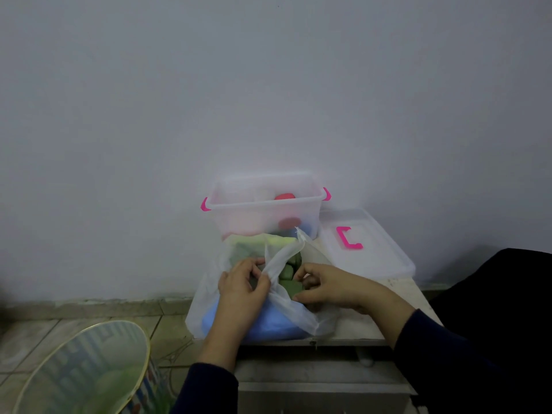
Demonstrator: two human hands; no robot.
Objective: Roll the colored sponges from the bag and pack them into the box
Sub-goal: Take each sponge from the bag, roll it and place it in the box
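Observation:
A thin white plastic bag [206, 297] lies on a small table, with green sponges [288, 271], a yellow-green one [279, 241] and a blue one [268, 325] showing through it. My left hand [242, 289] pinches the bag's handle strip at its mouth. My right hand [327, 286] grips a green sponge at the bag's opening. Behind the bag stands a clear plastic box [264, 204] with pink latches, holding a rolled red sponge [285, 197] and a blue one.
The box's clear lid [376, 252] with a pink handle lies to the right on the table [358, 327]. A patterned bin [86, 369] stands on the tiled floor at lower left. A plain wall rises behind; dark cloth fills the right edge.

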